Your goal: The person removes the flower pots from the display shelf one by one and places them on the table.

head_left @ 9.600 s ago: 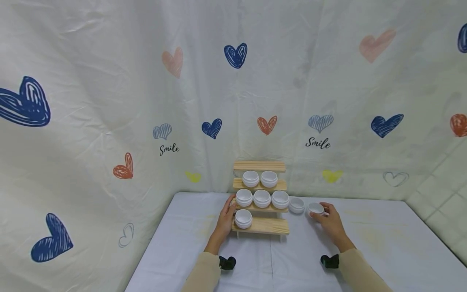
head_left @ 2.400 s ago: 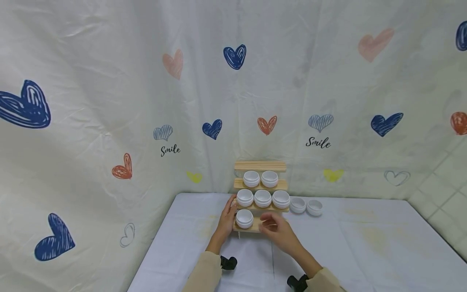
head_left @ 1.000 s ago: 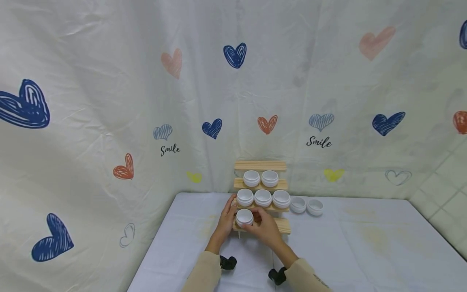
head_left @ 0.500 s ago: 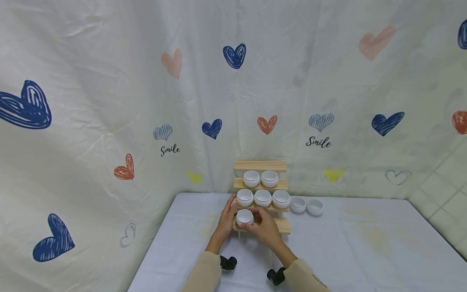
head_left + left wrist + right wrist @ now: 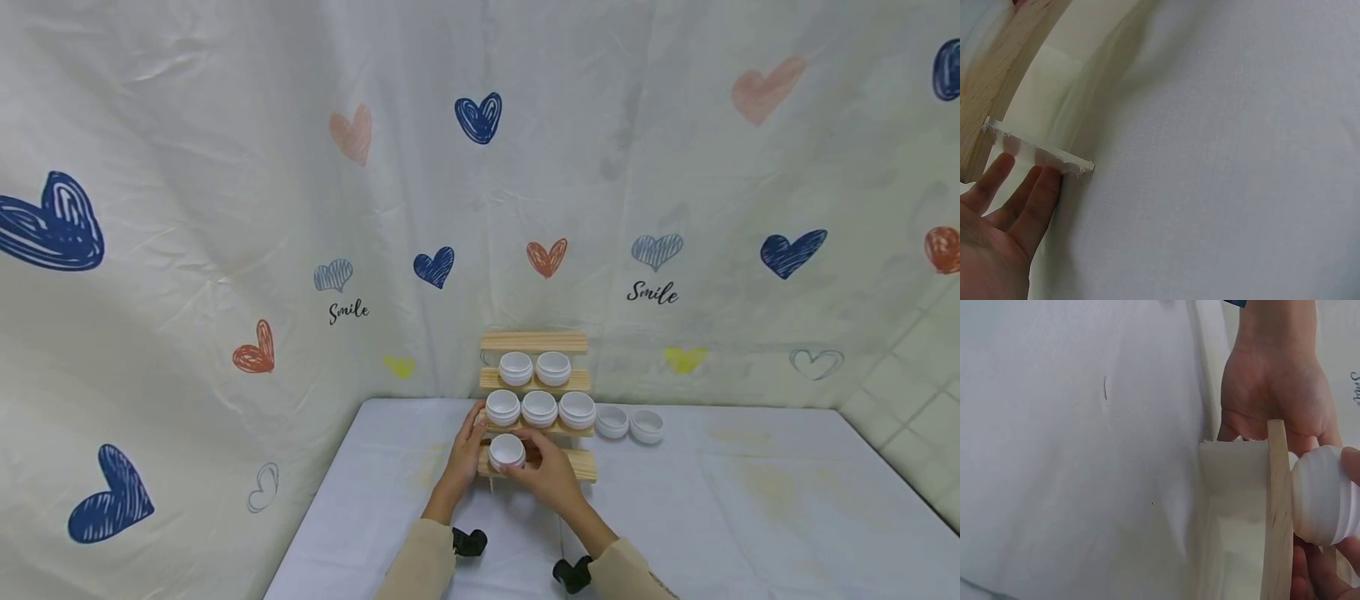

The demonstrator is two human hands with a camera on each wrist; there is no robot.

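Observation:
On the bottom tier of the stepped wooden stand (image 5: 581, 467), a nested stack of small white bowls (image 5: 506, 451) is pinched by my right hand (image 5: 550, 475), thumb in front and fingers at its right side. The right wrist view shows the ridged side of these bowls (image 5: 1321, 495) close by the board's edge. My left hand (image 5: 462, 457) is at the stand's left end. In the left wrist view its nearly straight fingers (image 5: 1035, 206) touch the white side support (image 5: 1038, 147); the thumb is out of that view.
More white bowls stand on the tiers above: three groups on the second tier (image 5: 540, 408) and two on the third (image 5: 553, 368). The top board (image 5: 533, 342) is bare. Two single bowls (image 5: 647, 426) sit on the white-covered table (image 5: 750, 500), right of the stand. A heart-printed curtain (image 5: 600, 167) hangs behind.
My right hand has gone from a bowl on the table, over the bottom tier, to the bowls at its left end. These have just shifted slightly right and nearer. My left hand stays put.

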